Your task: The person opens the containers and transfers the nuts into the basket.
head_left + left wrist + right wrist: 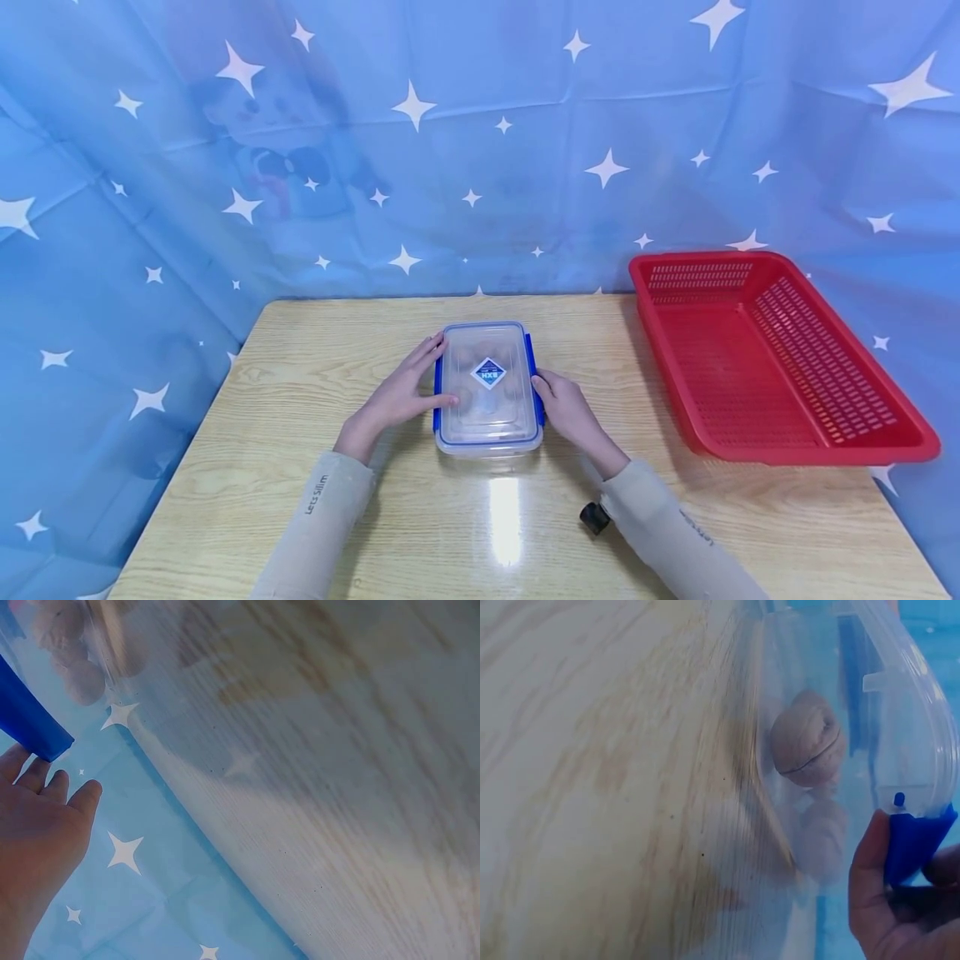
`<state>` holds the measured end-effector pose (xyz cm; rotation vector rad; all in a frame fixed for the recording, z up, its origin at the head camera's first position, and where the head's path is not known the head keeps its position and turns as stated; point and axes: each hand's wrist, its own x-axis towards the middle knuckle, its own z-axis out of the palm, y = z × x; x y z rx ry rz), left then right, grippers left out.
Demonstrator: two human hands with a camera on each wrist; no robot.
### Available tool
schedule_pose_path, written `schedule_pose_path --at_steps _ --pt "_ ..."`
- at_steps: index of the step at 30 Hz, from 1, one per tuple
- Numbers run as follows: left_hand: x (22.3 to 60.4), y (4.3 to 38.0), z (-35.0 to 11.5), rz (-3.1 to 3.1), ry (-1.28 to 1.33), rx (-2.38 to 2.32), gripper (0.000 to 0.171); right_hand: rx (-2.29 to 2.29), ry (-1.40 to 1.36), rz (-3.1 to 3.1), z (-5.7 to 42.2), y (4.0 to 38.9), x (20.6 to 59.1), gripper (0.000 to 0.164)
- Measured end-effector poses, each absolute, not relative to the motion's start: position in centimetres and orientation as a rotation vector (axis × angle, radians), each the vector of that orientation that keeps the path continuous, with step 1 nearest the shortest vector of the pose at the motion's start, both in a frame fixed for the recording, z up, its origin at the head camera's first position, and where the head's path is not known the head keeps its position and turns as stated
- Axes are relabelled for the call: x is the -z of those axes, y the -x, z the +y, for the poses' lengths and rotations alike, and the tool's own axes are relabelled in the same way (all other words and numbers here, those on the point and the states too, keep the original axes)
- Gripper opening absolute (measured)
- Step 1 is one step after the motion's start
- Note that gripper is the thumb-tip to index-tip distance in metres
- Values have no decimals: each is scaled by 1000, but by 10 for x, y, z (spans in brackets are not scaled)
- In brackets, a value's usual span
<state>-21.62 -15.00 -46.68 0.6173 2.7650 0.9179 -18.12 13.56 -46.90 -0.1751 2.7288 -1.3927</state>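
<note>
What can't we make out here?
- Exact nut count: nuts blurred in the head view by the cloudy lid.
- Smallest print on the label: head view, too small.
- Left blue clip, rest of it: cut off by left wrist view's left edge.
- Black object: head view, right sleeve partly covers it.

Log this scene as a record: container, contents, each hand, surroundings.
container: clear lidded box on the wooden table
contents: round, walnut-like things; count unclear
left hand: at the box's left side, thumb on the lid
right hand: thumb and fingers on the right blue latch
surroundings: red basket right of the box, starry blue curtain behind
</note>
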Motion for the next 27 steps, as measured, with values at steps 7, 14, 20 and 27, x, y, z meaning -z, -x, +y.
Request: schedule_pose_path --at_steps 7,14,20,27 --pt "466 214 -149 2763 -632 -923 97 1310 197 2797 132 182 470 41" --pt "462 215 -152 2761 -639 -911 99 1273 201 2827 127 183 469 40" --pt "458 215 -154 2761 -614 -922 100 1250 228 2828 124 187 464 39" --pt "459 216 -153 2763 -601 -881 101 1229 123 2782 133 192 467 40"
